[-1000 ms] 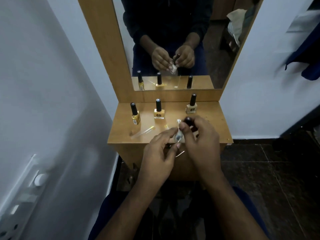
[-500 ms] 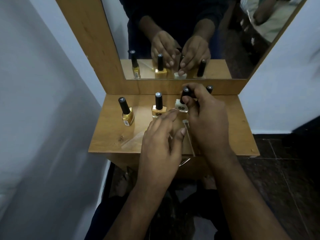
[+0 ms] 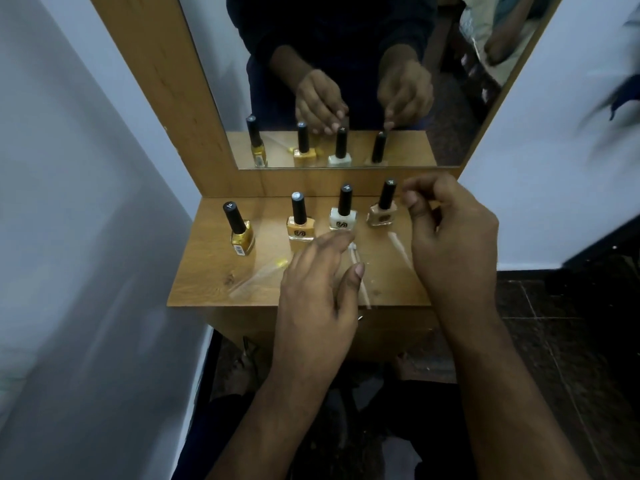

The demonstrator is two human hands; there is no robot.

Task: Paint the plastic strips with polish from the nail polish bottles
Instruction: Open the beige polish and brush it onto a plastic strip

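Several black-capped nail polish bottles stand in a row on the wooden shelf (image 3: 207, 271): a gold one (image 3: 242, 237), an orange one (image 3: 300, 226), a white one (image 3: 343, 216) and a beige one (image 3: 382, 213). Clear plastic strips lie flat in front of them: one with a yellow tip (image 3: 259, 273), one painted white (image 3: 360, 271), another (image 3: 400, 249) partly under my right hand. My left hand (image 3: 317, 289) hovers open over the white strip. My right hand (image 3: 450, 237) is beside the beige bottle, fingers curled and empty.
A wood-framed mirror (image 3: 346, 81) rises behind the shelf and reflects the bottles and hands. A white wall (image 3: 86, 237) closes the left side. Dark tiled floor (image 3: 571, 341) lies to the right below the shelf.
The white bottle was capped, set down in the row and released by my right hand. The white strip now lies on the shelf. The camera moved closer.
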